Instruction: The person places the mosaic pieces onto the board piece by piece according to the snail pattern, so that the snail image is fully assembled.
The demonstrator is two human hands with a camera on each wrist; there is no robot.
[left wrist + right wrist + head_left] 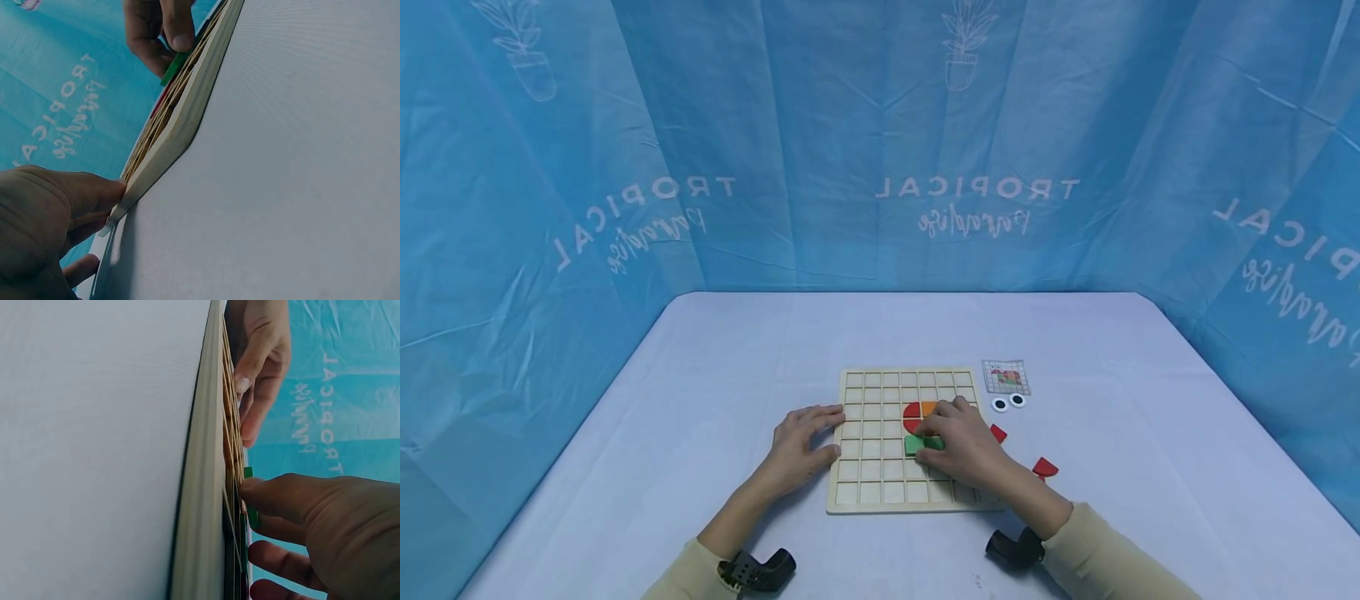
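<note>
Right hand [964, 443] pinches one, perhaps two green pieces [913, 447] over one board [870, 492].

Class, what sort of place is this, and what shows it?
Probably a curtained-off booth for filming tabletop work: a white table, blue printed sheeting on three sides, and black wrist devices.
</note>
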